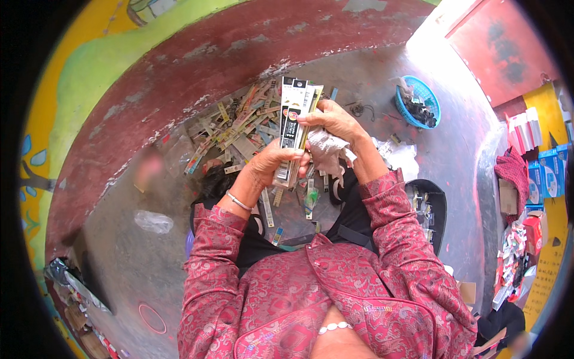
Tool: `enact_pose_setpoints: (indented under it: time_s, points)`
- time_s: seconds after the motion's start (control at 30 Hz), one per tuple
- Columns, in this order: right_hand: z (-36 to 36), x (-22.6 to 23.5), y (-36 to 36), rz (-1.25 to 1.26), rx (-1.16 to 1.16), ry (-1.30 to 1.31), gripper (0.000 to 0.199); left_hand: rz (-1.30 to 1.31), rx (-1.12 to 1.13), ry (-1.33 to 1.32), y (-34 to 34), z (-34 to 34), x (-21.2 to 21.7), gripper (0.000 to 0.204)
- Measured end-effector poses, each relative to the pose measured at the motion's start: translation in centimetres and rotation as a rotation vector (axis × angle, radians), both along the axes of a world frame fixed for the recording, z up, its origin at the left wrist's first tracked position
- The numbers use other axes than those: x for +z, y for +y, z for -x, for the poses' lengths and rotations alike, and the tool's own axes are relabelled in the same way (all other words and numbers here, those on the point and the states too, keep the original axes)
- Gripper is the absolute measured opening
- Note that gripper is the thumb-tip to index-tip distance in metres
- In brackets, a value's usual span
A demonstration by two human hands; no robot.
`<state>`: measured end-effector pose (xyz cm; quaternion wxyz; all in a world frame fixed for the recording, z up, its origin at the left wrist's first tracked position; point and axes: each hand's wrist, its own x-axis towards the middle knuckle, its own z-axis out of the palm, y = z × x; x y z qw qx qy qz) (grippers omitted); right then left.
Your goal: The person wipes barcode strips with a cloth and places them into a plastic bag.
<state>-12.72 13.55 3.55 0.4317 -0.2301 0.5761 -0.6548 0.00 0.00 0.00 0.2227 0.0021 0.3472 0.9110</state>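
In front of my chest, a small stack of long, narrow flat packets (291, 134), black, white and yellowish with clear sleeves, stands nearly upright. My left hand (270, 163) is closed around its lower end, thumb across the front. My right hand (339, 122) grips the right edge higher up, its thumb on the front packet. A crumpled greyish-white cloth (327, 151) hangs under the right palm, also held there. Beyond the hands, a loose heap of similar narrow strips (242, 128) covers the floor, some lying between my legs.
A blue basket (435, 96) with dark and grey stuff stands at the far right. Beside my right leg is a black tray (438, 206) with small items. A clear plastic bag (153, 221) lies left. Blue boxes (551, 173) line the right side. A red wall (179, 78) curves behind.
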Motion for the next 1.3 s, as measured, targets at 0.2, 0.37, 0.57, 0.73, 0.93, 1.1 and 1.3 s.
enact_pose_setpoints:
  time_s: [0.2,0.37,0.57,0.73,0.93,1.1,1.3]
  points:
    - [-0.3,-0.2,0.0,-0.073,-0.130,0.025,0.028,0.371,0.057,-0.065,0.0,0.2,0.3,0.036]
    - [0.0,-1.3,-0.1,-0.142,-0.217,0.110,0.027,0.370,0.186,0.017,1.2,-0.1,0.2,0.030]
    - [0.1,-0.3,0.6,-0.003,-0.145,-0.088,0.028,0.046,0.124,-0.041,0.6,-0.4,0.0,0.041]
    - [0.3,-0.2,0.8,0.061,-0.073,-0.116,0.027,-0.034,0.137,-0.048,0.8,-0.9,1.1,0.041]
    - [-0.2,-0.1,0.1,-0.133,-0.275,0.146,0.028,0.321,0.277,0.049,1.1,-0.2,0.4,0.025]
    - [0.4,-2.0,-0.6,-0.144,-0.325,0.253,0.031,0.347,0.232,-0.009,1.6,-0.4,1.5,0.025]
    - [-0.1,-1.6,-0.4,-0.303,-0.392,0.558,0.033,0.257,0.312,-0.109,3.3,-0.2,0.8,0.026]
